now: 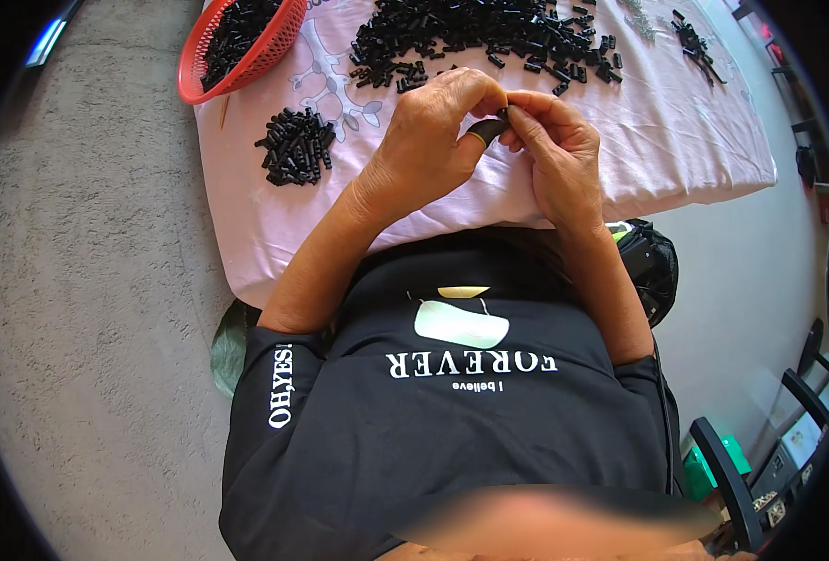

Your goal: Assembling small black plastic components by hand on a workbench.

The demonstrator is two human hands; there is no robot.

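Over the near part of the table my left hand [430,129] and my right hand [562,154] meet, fingertips pinched together. A small black piece [502,113] shows between them, mostly covered by the fingers. It looks like the short black tubular parts nearby, though its exact kind is hidden. On my left thumb sits a black finger cot [487,130] with a yellow rim. Just beyond the hands spreads a large loose pile of black parts [475,33]. Left of my left hand lies a smaller heap of black parts [296,148], longer than the loose ones.
A red plastic basket [263,67] full of black parts stands at the table's far left edge. Some thin black pieces [698,49] lie far right on the pink patterned cloth [657,140]. A black bag [648,266] is beside my right forearm, below the table edge.
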